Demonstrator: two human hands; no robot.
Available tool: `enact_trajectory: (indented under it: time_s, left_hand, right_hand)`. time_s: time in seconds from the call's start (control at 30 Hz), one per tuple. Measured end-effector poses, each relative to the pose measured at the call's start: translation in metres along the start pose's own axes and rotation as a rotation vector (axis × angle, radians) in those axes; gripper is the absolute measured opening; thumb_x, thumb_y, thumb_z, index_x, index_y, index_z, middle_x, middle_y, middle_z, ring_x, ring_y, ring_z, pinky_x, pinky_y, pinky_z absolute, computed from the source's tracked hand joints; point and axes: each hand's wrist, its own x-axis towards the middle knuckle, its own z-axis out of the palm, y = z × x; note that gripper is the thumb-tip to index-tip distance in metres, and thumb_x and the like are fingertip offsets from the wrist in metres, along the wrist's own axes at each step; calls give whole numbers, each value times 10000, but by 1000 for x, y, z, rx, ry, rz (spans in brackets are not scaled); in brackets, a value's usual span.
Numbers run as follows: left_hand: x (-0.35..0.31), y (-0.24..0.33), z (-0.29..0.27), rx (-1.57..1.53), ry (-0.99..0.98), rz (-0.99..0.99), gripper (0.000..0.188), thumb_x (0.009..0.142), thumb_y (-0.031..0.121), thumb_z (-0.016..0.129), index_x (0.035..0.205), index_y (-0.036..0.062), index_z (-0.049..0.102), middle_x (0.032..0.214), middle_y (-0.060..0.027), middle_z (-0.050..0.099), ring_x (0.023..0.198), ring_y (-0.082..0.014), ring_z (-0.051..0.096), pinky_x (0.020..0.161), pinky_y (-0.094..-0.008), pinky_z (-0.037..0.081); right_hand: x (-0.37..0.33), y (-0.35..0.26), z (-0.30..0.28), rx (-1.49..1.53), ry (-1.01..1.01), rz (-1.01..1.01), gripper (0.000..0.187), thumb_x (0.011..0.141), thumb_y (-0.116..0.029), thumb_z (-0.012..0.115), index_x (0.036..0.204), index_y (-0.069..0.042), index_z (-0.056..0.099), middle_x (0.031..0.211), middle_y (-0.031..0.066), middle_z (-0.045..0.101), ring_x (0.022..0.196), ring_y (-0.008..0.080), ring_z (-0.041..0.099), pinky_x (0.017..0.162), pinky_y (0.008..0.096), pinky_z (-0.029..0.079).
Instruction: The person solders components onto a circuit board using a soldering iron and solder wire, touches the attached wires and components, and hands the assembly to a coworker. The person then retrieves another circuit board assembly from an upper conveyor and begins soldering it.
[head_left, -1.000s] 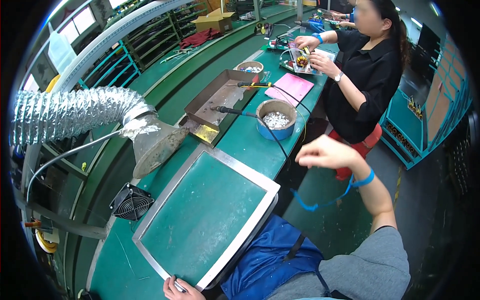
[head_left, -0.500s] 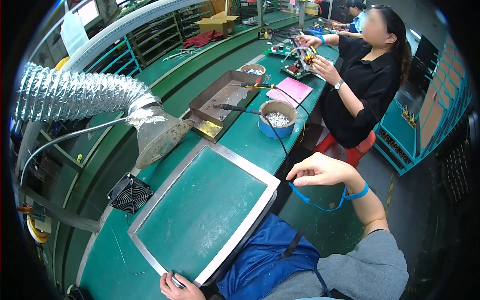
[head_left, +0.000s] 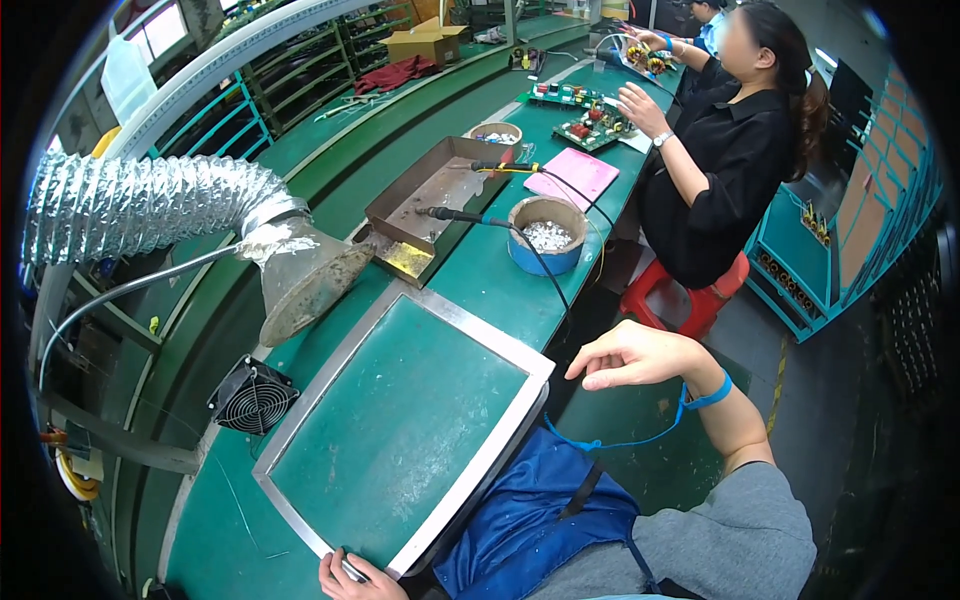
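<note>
While the left hand [head_left: 360, 580] touches the frame [head_left: 467, 470], the right hand [head_left: 645, 357] droops.

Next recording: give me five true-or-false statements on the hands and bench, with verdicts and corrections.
1. The left hand touches the metal frame. True.
2. The right hand grips a tool. False: it is raised, with no tool seen in it.
3. A black-handled corded tool reaches over the brown tray. True.
4. The pink sheet lies left of the tray. False: it lies to the right.
5. The round blue pot contains pale bits. True.
</note>
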Motion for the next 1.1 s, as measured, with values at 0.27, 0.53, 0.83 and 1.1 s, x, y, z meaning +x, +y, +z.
enact_trajectory:
  time_s: [0.27,0.53,0.83,1.1]
  left_hand:
    - [1,0,1,33,13,26,143,861,186,639,896,67,711,1020,-118,647,966,-320,594,852,-445,468]
    - [2,-2,4,11,29,18,127,854,171,640,883,67,707,1010,-121,646,958,-322,595,855,-441,464]
    - [3,4,3,4,21,3,133,864,178,639,889,62,700,1010,-124,635,955,-323,592,849,-443,464]
    - [1,-6,6,38,3,-3,132,872,169,648,915,54,696,1020,-132,633,966,-329,585,854,-445,459]
  right_hand:
    - [6,9,4,18,-25,8,311,928,-283,648,1109,-32,679,733,45,667,610,91,586,560,242,458]
    - [14,17,8,48,-46,19,313,926,-283,653,1114,-33,676,731,39,669,609,82,579,564,237,460]
    - [19,17,15,100,-26,8,280,935,-243,638,1094,-17,679,724,29,657,606,70,562,554,217,444]
    - [55,9,68,478,238,22,309,1000,-212,514,906,10,707,607,21,634,497,43,499,486,207,398]
